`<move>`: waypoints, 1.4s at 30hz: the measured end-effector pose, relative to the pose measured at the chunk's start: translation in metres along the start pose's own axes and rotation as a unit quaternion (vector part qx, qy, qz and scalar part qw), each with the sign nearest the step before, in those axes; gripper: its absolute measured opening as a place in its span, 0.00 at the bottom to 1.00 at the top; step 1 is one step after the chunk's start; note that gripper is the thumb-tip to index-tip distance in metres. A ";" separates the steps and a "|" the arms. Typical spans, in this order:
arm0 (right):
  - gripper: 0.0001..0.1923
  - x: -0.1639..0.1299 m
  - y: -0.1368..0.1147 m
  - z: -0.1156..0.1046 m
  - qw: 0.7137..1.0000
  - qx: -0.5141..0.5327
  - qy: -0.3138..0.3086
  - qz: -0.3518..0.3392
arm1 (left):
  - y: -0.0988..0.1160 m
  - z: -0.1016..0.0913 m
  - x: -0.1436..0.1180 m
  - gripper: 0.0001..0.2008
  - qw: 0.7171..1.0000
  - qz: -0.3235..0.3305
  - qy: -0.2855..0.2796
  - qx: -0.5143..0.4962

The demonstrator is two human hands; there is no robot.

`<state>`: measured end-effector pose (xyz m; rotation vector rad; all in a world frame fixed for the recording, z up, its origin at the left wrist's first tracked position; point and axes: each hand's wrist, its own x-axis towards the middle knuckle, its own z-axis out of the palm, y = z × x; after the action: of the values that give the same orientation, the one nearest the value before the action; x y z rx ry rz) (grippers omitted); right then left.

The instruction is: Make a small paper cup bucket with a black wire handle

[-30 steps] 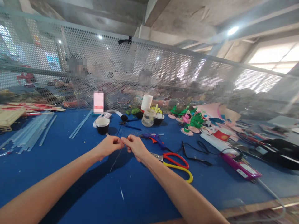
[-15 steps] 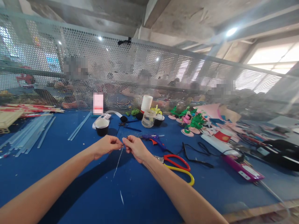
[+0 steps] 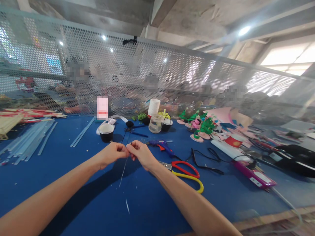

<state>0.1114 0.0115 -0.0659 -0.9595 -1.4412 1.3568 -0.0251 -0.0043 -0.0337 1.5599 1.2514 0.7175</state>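
Fingertip to fingertip, my two hands meet above the blue table (image 3: 95, 206). My left hand (image 3: 114, 153) is closed in a pinch, and so is my right hand (image 3: 137, 151). A thin, whitish thread-like strand (image 3: 123, 172) hangs down from between the fingertips; which hand grips it I cannot tell. Just right of my right hand lies a blue glue gun (image 3: 163, 146) with an orange trigger. Scissors (image 3: 187, 172) with one red and one yellow handle lie beside my right forearm. A loose white sliver (image 3: 127, 206) rests on the table below the strand.
Behind my hands stand a black-and-white cup (image 3: 106, 132), a clear jar (image 3: 155, 124) and a white paper-cup stack (image 3: 154, 107). Pale strips (image 3: 31, 141) lie left. Green craft plants (image 3: 206, 126), a purple power strip (image 3: 256, 175) and black cables are right. A perforated metal screen (image 3: 137, 72) closes the back.
The view has shifted slightly. My hands remain together, with the right fingertips now closer over the left ones, and the strand still hangs below them.
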 end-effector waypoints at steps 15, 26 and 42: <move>0.20 0.001 0.004 0.002 0.998 0.061 0.022 0.024 | -0.001 0.003 0.000 0.13 1.000 0.007 -0.007 -0.004; 0.20 0.002 0.004 0.000 0.997 0.067 0.004 0.045 | -0.003 0.002 0.001 0.12 1.000 0.004 0.000 -0.006; 0.19 -0.001 0.001 -0.001 0.990 0.114 -0.040 0.068 | -0.002 0.004 -0.001 0.13 0.997 -0.018 -0.025 -0.070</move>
<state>0.1126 0.0109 -0.0672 -0.8732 -1.2648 1.6377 -0.0228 -0.0060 -0.0367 1.4295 1.1631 0.7232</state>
